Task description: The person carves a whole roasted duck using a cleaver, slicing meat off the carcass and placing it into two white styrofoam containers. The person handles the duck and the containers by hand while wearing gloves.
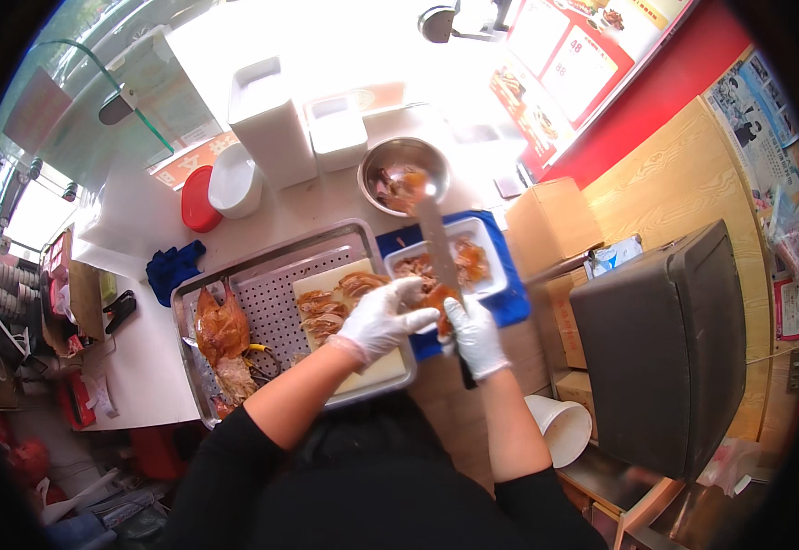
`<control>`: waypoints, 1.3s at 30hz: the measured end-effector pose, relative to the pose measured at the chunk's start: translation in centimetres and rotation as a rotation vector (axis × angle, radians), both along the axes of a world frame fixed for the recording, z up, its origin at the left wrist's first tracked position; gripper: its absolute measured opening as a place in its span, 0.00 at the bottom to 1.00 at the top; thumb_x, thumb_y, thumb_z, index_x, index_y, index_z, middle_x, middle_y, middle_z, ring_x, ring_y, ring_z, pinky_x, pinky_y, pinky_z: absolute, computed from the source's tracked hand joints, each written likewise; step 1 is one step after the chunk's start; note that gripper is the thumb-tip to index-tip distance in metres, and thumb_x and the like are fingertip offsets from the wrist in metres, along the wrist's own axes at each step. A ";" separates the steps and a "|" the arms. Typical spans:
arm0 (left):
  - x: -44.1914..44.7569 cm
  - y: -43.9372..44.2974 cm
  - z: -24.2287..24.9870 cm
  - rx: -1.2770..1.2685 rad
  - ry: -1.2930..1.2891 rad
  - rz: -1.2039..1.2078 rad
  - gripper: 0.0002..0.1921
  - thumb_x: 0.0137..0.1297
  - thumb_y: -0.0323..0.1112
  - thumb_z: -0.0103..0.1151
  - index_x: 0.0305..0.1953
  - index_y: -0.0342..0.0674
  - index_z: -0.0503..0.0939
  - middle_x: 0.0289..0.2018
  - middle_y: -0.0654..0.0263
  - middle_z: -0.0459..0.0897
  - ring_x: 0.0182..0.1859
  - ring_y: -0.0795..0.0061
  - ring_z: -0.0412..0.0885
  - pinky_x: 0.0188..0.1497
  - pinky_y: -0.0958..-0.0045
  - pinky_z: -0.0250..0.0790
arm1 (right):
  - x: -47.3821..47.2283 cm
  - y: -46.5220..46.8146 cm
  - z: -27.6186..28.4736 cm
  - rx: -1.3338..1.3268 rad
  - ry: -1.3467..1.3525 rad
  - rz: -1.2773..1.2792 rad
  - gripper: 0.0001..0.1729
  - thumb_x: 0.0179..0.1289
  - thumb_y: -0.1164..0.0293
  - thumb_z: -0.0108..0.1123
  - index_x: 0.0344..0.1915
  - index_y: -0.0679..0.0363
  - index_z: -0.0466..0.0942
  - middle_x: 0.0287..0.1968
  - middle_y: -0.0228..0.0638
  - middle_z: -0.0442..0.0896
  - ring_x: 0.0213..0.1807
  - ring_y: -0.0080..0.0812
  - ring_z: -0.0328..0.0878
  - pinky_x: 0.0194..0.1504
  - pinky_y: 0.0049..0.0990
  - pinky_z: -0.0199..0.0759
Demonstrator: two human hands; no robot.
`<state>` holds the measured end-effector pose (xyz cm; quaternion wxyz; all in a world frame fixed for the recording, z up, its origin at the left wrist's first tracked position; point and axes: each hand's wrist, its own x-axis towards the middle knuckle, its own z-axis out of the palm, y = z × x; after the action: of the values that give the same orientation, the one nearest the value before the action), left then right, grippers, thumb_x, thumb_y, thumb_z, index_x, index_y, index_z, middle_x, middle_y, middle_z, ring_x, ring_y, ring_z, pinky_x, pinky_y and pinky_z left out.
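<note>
My gloved right hand (476, 338) grips the dark handle of a long knife (439, 240), whose blade points away over the white tray; a browned piece of roast meat (445, 300) lies against this hand. My gloved left hand (387, 317) is just left of that piece, fingers spread; whether they touch meat is unclear. Sliced roast meat (322, 315) rests on a white cutting board (384, 369), inside a perforated metal tray (277, 258). A partly cut roast duck (222, 324) lies at that tray's left. Chopped meat fills parts of the white plastic tray (501, 269) on a blue cloth (518, 302).
A steel bowl (366, 184) with meat pieces stands beyond the white tray. Yellow-handled scissors (258, 348) lie beside the duck. White containers (236, 180) and a red lid (200, 199) are at the back; cardboard boxes (552, 223) and a dark case (636, 350) stand right.
</note>
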<state>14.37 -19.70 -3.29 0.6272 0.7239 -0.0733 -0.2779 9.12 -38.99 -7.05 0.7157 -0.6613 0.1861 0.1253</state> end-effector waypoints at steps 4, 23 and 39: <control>1.2 -4.5 -1.7 0.223 -0.075 -0.091 0.13 0.64 0.37 0.70 0.43 0.34 0.87 0.34 0.54 0.88 0.38 0.69 0.87 0.45 0.69 0.77 | -0.9 -1.9 0.3 0.052 0.025 -0.019 0.13 0.78 0.62 0.59 0.46 0.60 0.81 0.29 0.27 0.81 0.23 0.17 0.74 0.22 0.20 0.69; 3.0 -8.3 -3.8 0.501 -0.183 -0.082 0.09 0.65 0.34 0.66 0.41 0.35 0.87 0.34 0.55 0.89 0.36 0.67 0.87 0.45 0.67 0.78 | 2.6 -4.4 -2.8 0.350 0.113 -0.108 0.10 0.74 0.68 0.65 0.47 0.61 0.78 0.28 0.28 0.79 0.23 0.18 0.72 0.21 0.20 0.69; 6.5 -4.2 -4.1 0.633 -0.398 -0.060 0.05 0.63 0.26 0.63 0.39 0.36 0.86 0.34 0.53 0.89 0.37 0.59 0.89 0.46 0.64 0.80 | 2.9 -3.1 -2.3 0.291 0.235 -0.057 0.09 0.76 0.67 0.61 0.44 0.61 0.76 0.26 0.28 0.78 0.19 0.20 0.71 0.20 0.22 0.69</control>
<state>20.89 -23.91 -7.40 0.3373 0.9193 -0.1254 -0.1591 11.99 -42.08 -9.33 0.7803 -0.5262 0.2670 0.2070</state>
